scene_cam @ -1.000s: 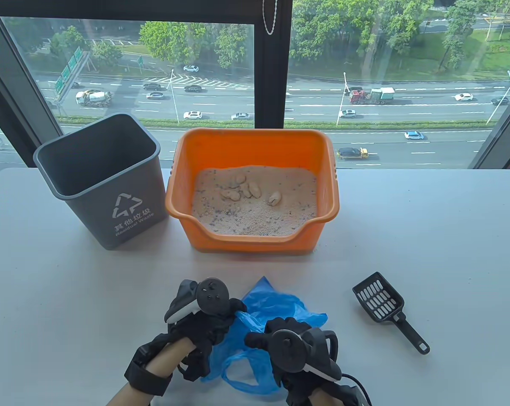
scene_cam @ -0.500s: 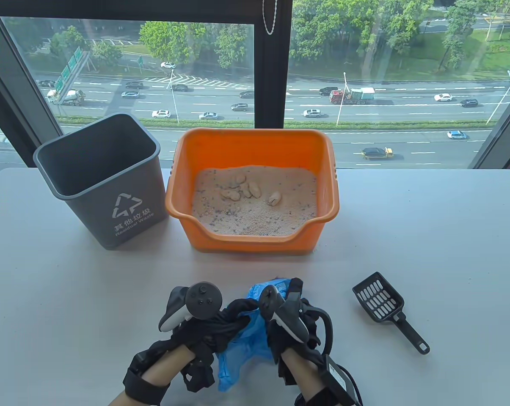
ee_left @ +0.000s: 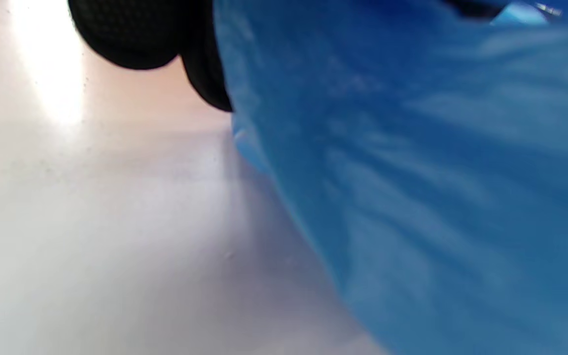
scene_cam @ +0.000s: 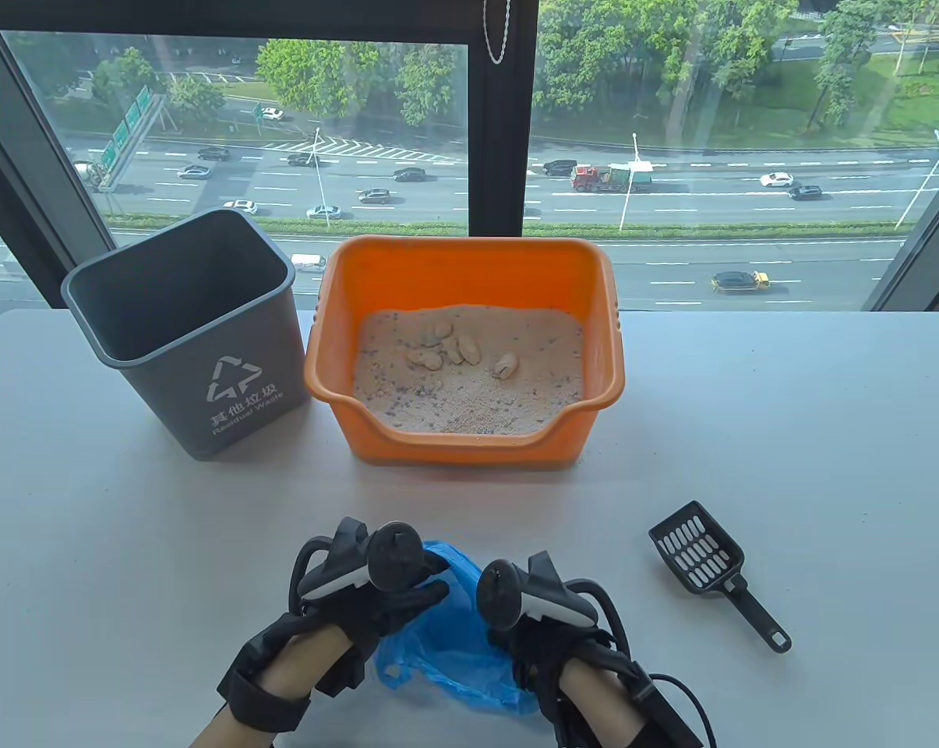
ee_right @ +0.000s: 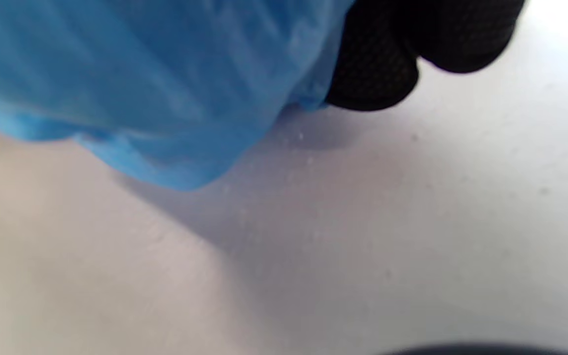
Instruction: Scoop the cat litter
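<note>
In the table view, the left hand [scene_cam: 375, 596] and the right hand [scene_cam: 531, 623] met over a crumpled blue bag [scene_cam: 446, 631] at the near edge of the table [scene_cam: 788, 436]. The left hand's fingers curled onto the bag's left side and gripped the plastic. The right hand lay against the bag's right side with its fingers tucked under its tracker, so that view did not show how they closed. The bag bulged between the two hands, and its lower edge lay on the table. A black scoop [scene_cam: 711, 565] lay untouched to the right, well apart from the hands, slotted head away from the person and handle angled toward the near right. Farther back stood an orange tray [scene_cam: 469, 265] filled with litter [scene_cam: 469, 389], with several pale clumps [scene_cam: 453, 347] lying near its middle. Just left of the tray stood a grey bin [scene_cam: 196, 327], upright and open.

In the left wrist view, blurred blue bag [ee_left: 437, 172] filled the right side. Dark gloved fingertips [ee_left: 131, 34] hung from the top edge, pressed against the plastic above the pale table [ee_left: 91, 236].

In the right wrist view, the bag [ee_right: 156, 84] hung from the upper left, and gloved fingers [ee_right: 377, 64] closed on its edge just above the table [ee_right: 363, 246].
</note>
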`<state>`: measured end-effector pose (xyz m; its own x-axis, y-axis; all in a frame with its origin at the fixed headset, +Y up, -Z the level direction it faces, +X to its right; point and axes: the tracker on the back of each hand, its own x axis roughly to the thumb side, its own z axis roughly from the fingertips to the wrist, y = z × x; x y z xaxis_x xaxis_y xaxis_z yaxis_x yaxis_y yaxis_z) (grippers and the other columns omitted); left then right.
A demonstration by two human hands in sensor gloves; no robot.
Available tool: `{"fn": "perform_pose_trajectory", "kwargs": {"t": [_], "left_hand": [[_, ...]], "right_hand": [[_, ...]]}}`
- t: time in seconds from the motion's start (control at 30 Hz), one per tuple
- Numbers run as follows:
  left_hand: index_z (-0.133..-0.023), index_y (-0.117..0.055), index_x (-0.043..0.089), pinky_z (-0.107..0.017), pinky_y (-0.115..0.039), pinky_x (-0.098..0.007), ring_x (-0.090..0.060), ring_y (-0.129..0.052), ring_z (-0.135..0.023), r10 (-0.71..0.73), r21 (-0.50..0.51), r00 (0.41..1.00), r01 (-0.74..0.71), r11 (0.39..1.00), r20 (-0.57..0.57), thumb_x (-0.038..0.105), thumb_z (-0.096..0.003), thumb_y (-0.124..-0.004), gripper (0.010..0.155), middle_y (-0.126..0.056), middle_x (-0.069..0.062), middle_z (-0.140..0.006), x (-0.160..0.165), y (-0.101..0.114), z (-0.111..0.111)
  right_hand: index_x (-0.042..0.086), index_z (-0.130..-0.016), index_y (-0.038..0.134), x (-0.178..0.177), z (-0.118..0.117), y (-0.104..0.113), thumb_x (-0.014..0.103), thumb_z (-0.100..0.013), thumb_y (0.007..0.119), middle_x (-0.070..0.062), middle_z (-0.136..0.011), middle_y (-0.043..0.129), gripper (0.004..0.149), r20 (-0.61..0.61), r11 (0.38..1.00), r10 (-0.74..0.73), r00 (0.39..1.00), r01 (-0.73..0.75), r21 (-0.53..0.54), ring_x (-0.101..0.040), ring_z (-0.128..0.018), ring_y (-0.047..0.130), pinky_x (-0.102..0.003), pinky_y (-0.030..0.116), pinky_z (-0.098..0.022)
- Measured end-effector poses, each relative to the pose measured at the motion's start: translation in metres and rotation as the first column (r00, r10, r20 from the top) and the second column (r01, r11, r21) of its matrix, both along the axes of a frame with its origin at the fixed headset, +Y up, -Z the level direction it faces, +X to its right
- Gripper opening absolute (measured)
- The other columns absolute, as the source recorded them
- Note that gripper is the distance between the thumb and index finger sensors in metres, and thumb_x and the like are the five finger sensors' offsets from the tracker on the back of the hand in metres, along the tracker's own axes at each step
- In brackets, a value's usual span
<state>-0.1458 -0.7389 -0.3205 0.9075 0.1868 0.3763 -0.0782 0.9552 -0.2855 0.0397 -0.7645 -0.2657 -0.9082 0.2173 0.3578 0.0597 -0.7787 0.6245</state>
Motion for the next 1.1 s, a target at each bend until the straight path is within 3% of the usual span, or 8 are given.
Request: {"fn": "perform_pose_trajectory", "kwargs": {"t": [0.07, 0.17, 0.37, 0.53, 0.73, 0.9, 1.0, 1.1], "left_hand": [[-0.099, -0.045, 0.066, -0.055, -0.074, -0.045, -0.020, -0.091, -0.066, -0.092, 0.029, 0.994, 0.094, 0.995, -0.059, 0.069, -0.0459, -0.069, 0.059, -0.077, 0.006, -0.074, 0.007, -0.006, 0.001], [-0.098, -0.043, 0.064, -0.046, -0.080, -0.040, -0.011, -0.095, -0.047, -0.224, -0.039, 0.974, 0.223, 0.974, -0.033, 0.054, -0.0480, -0.077, 0.061, -0.079, 0.010, -0.064, 0.015, -0.023, -0.005], [-0.094, -0.055, 0.066, -0.033, -0.082, -0.030, -0.007, -0.095, -0.034, -0.235, -0.218, 0.972, 0.231, 0.948, 0.009, 0.039, -0.0529, -0.077, 0.053, -0.083, 0.000, -0.077, -0.019, -0.021, -0.014], [-0.096, -0.044, 0.064, -0.032, -0.082, -0.031, -0.008, -0.096, -0.031, -0.220, -0.283, 0.975, 0.222, 0.933, 0.041, 0.043, -0.0508, -0.078, 0.060, -0.085, 0.003, -0.070, -0.016, -0.028, -0.015], [-0.097, -0.042, 0.063, -0.032, -0.082, -0.031, -0.007, -0.096, -0.031, -0.195, -0.304, 0.980, 0.197, 0.932, 0.036, 0.045, -0.0500, -0.078, 0.062, -0.085, 0.004, -0.067, -0.019, -0.031, -0.016], [-0.097, -0.041, 0.062, -0.032, -0.082, -0.031, -0.007, -0.095, -0.030, -0.178, -0.319, 0.983, 0.180, 0.930, 0.033, 0.046, -0.0501, -0.077, 0.062, -0.085, 0.004, -0.065, -0.020, -0.031, -0.016], [-0.097, -0.041, 0.062, -0.032, -0.082, -0.031, -0.007, -0.095, -0.029, -0.166, -0.328, 0.986, 0.166, 0.930, 0.029, 0.046, -0.0500, -0.078, 0.061, -0.085, 0.005, -0.064, -0.021, -0.031, -0.017], [-0.097, -0.041, 0.062, -0.032, -0.083, -0.030, -0.006, -0.095, -0.029, -0.155, -0.344, 0.988, 0.155, 0.926, 0.027, 0.046, -0.0500, -0.078, 0.062, -0.085, 0.005, -0.063, -0.022, -0.031, -0.018]], "right_hand": [[0.025, -0.084, 0.072, -0.006, 0.010, 0.000, 0.028, -0.041, 0.083, -0.012, -0.082, 0.075, 0.045, -0.055, 0.999, -0.012, 0.998, 0.011, -0.032, -0.019, -0.048, 0.088, -0.040, 0.075, -0.040], [0.029, -0.078, 0.079, -0.001, 0.007, 0.002, 0.042, -0.038, 0.085, -0.010, -0.079, 0.079, 0.042, -0.021, 1.000, 0.003, 1.000, -0.003, -0.008, -0.017, -0.044, 0.091, -0.040, 0.077, -0.037], [0.043, -0.076, 0.078, 0.073, -0.027, 0.001, 0.032, -0.040, 0.084, -0.011, -0.086, 0.070, 0.038, 0.234, 0.988, -0.066, 0.970, 0.031, 0.148, -0.010, -0.035, 0.084, -0.036, 0.075, -0.035], [0.041, -0.079, 0.079, 0.096, -0.028, 0.008, 0.037, -0.039, 0.083, -0.017, -0.103, 0.054, 0.041, 0.236, 0.946, -0.305, 0.923, 0.264, 0.190, -0.022, -0.055, 0.086, -0.042, 0.072, -0.044], [0.037, -0.078, 0.084, 0.165, -0.023, 0.063, 0.034, -0.038, 0.086, -0.015, -0.103, 0.065, 0.040, 0.321, 0.712, -0.690, 0.649, 0.527, 0.463, -0.030, -0.064, 0.089, -0.048, 0.072, -0.047], [0.017, -0.089, 0.074, 0.234, -0.015, 0.074, 0.039, -0.037, 0.088, -0.022, -0.096, 0.068, 0.058, 0.551, 0.777, -0.572, 0.607, 0.186, 0.602, -0.032, -0.063, 0.083, -0.049, 0.068, -0.047], [0.009, -0.099, 0.047, 0.259, -0.013, 0.063, 0.047, -0.036, 0.087, -0.026, -0.101, 0.039, 0.084, 0.719, 0.896, -0.309, 0.622, -0.063, 0.440, -0.037, -0.075, 0.066, -0.048, 0.059, -0.052], [0.007, -0.100, 0.044, 0.268, -0.015, 0.045, 0.047, -0.035, 0.088, -0.027, -0.102, 0.031, 0.089, 0.816, 0.947, -0.154, 0.557, -0.153, 0.283, -0.041, -0.079, 0.059, -0.049, 0.054, -0.054]]}}
